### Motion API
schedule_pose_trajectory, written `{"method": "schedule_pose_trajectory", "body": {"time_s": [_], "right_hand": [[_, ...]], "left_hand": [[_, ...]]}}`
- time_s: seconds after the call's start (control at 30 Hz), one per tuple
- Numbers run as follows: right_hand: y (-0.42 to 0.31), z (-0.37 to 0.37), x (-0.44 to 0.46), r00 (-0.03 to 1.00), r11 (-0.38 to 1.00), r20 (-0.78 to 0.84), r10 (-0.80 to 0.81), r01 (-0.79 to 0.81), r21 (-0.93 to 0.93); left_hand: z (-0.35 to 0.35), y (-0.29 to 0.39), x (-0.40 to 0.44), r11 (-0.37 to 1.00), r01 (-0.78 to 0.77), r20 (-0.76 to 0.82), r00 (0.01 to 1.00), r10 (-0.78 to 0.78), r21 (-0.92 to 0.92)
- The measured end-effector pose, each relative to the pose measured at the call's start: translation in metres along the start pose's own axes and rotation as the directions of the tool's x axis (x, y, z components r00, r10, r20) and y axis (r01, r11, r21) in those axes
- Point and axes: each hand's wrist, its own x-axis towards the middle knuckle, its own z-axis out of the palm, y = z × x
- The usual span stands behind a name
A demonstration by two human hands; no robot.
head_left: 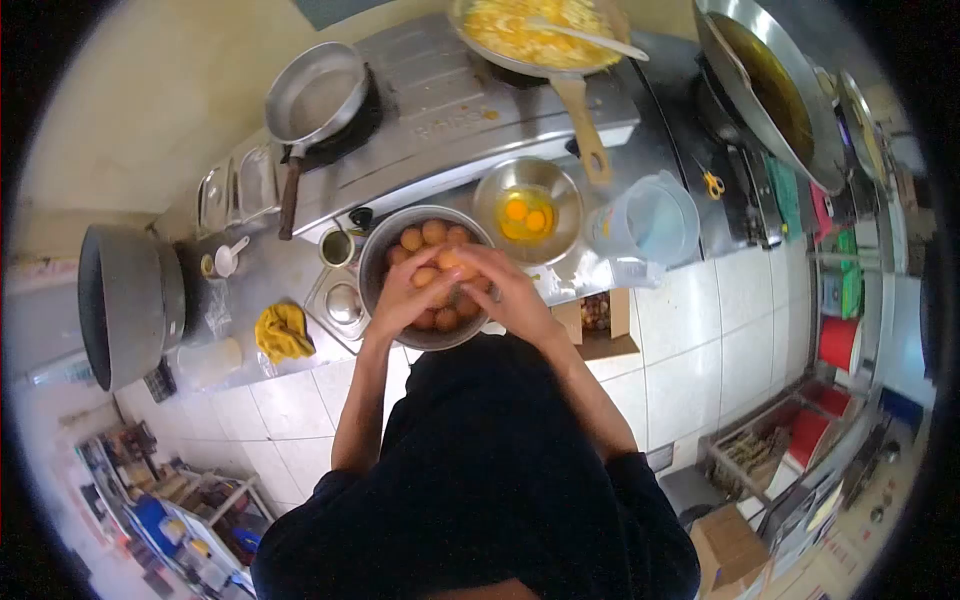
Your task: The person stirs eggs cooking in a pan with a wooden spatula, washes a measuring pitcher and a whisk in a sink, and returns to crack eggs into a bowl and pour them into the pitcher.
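Brown eggs fill a round metal pot in front of me. Over the pot, my left hand and my right hand come together with curved fingers around an orange-brown egg. Both hands are closed about it, their fingertips slightly blurred. Just right of the pot stands a steel bowl holding two cracked eggs, their yolks whole.
Behind are a stove, an empty pan and a pan of yellow food. A wok and a clear plastic pitcher stand right. Left are a yellow cloth and a large pot.
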Motion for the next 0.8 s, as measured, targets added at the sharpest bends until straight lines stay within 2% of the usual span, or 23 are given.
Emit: {"method": "schedule_pose_trajectory", "body": {"time_s": [0.03, 0.07, 0.1, 0.17, 0.2, 0.23, 0.27, 0.3, 0.33, 0.37, 0.43, 0.47, 0.5, 0.57, 0.63, 0.67, 0.73, 0.77, 0.8], "right_hand": [[0.005, 0.004, 0.007, 1.000, 0.995, 0.021, 0.004, -0.006, 0.100], [0.007, 0.000, 0.012, 0.998, 0.979, 0.029, 0.059, -0.064, 0.193], [0.010, -0.002, 0.014, 0.998, 0.980, 0.049, 0.042, -0.050, 0.191], [0.017, -0.006, 0.016, 0.975, 0.893, -0.079, 0.209, -0.157, 0.422], [0.019, -0.009, 0.015, 0.965, 0.926, -0.172, 0.198, -0.127, 0.356], [0.017, -0.013, 0.014, 0.969, 0.930, -0.167, 0.184, -0.116, 0.350], [0.015, -0.017, 0.011, 0.954, 0.978, -0.290, 0.070, -0.008, 0.210], [0.014, -0.022, 0.011, 0.916, 0.994, -0.397, -0.061, 0.090, 0.055], [0.023, -0.023, 0.011, 0.886, 0.981, -0.424, -0.188, 0.193, -0.031], [0.023, -0.025, 0.017, 0.881, 0.977, -0.426, -0.208, 0.212, -0.039], [0.022, -0.025, 0.023, 0.952, 0.979, -0.284, -0.113, 0.058, -0.195], [0.030, -0.024, 0.020, 0.942, 0.994, -0.336, 0.009, -0.046, -0.101], [0.035, -0.026, 0.017, 0.940, 0.993, -0.342, 0.001, -0.041, -0.108], [0.039, -0.035, 0.014, 0.868, 0.998, -0.493, 0.052, -0.061, -0.003], [0.047, -0.042, 0.014, 0.880, 0.995, -0.465, 0.097, -0.083, 0.051], [0.055, -0.044, 0.016, 0.895, 0.963, -0.411, 0.173, -0.065, 0.263], [0.079, -0.048, 0.018, 0.915, 0.775, -0.254, 0.313, -0.092, 0.625], [0.092, -0.049, 0.018, 0.914, 0.778, -0.259, 0.311, -0.088, 0.623], [0.105, -0.050, 0.017, 0.914, 0.769, -0.206, 0.349, -0.153, 0.621]], "left_hand": [[0.002, 0.005, -0.001, 0.995, 0.066, 0.002, 0.998, -0.066, -0.078], [0.004, -0.002, 0.008, 1.000, -0.025, -0.010, 1.000, 0.025, -0.014], [0.007, -0.006, 0.014, 0.999, -0.030, -0.033, 0.999, 0.030, -0.025], [0.015, -0.004, 0.025, 0.969, 0.052, 0.026, 0.999, -0.047, -0.242], [0.020, -0.006, 0.033, 0.968, 0.042, 0.015, 0.999, -0.039, -0.248], [0.025, -0.010, 0.042, 0.856, 0.048, 0.025, 0.999, -0.041, -0.515], [0.030, -0.012, 0.052, 0.674, 0.049, 0.036, 0.999, -0.033, -0.737], [0.039, -0.014, 0.061, 0.673, 0.030, 0.025, 1.000, -0.017, -0.739], [0.049, -0.015, 0.067, 0.639, 0.016, -0.025, 0.998, -0.056, -0.769], [0.058, -0.013, 0.073, 0.605, 0.001, -0.071, 0.993, -0.096, -0.796], [0.070, -0.008, 0.083, 0.641, 0.011, -0.037, 0.997, -0.061, -0.767], [0.076, -0.005, 0.087, 0.653, -0.009, -0.031, 0.999, -0.022, -0.757], [0.081, -0.002, 0.091, 0.663, -0.028, -0.023, 1.000, 0.016, -0.748], [0.082, 0.009, 0.098, 0.706, -0.045, 0.017, 0.997, 0.080, -0.707], [0.086, 0.014, 0.100, 0.783, -0.062, 0.117, 0.978, 0.170, -0.619], [0.087, 0.010, 0.104, 0.783, -0.057, 0.126, 0.977, 0.171, -0.620], [0.082, 0.000, 0.119, 0.921, -0.227, 0.102, 0.957, 0.271, -0.315], [0.079, -0.002, 0.125, 0.921, -0.231, 0.105, 0.955, 0.276, -0.315], [0.075, -0.005, 0.132, 0.914, -0.277, 0.189, 0.921, 0.340, -0.296]]}}
